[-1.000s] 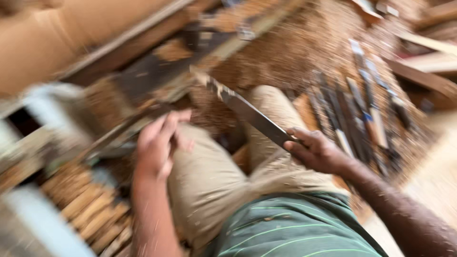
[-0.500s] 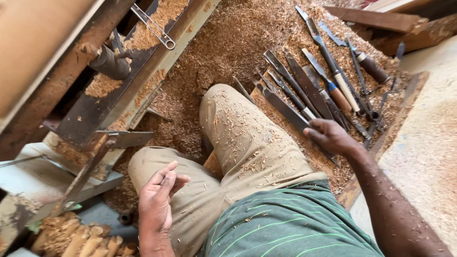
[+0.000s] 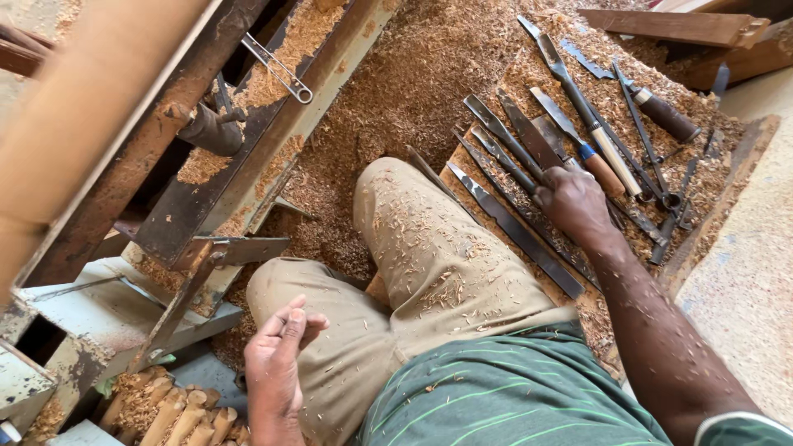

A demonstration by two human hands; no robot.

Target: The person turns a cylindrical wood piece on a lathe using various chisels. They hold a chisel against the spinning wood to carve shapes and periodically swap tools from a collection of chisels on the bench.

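A thick bed of pale wood shavings [image 3: 413, 91] covers the floor between a rusty metal lathe frame [image 3: 248, 157] on the person's left and a flat brown wooden board [image 3: 743, 165] on their right. The person sits with knees bent in sawdust-flecked khaki trousers [image 3: 421, 248] and a green striped shirt [image 3: 512, 388]. On the board lies a row of long dark steel turning chisels [image 3: 516, 227], some with wooden handles, side by side and partly dusted with shavings. The right hand [image 3: 574, 202] reaches out over this row, fingers curled down onto the tools; which chisel it grips I cannot tell, as the hand hides the contact. The left hand [image 3: 277, 355] hangs beside the left knee, fingers loosely half-curled, holding nothing. Below it sits a cluster of short pale turned wooden pegs [image 3: 178, 413], near the lathe's base.
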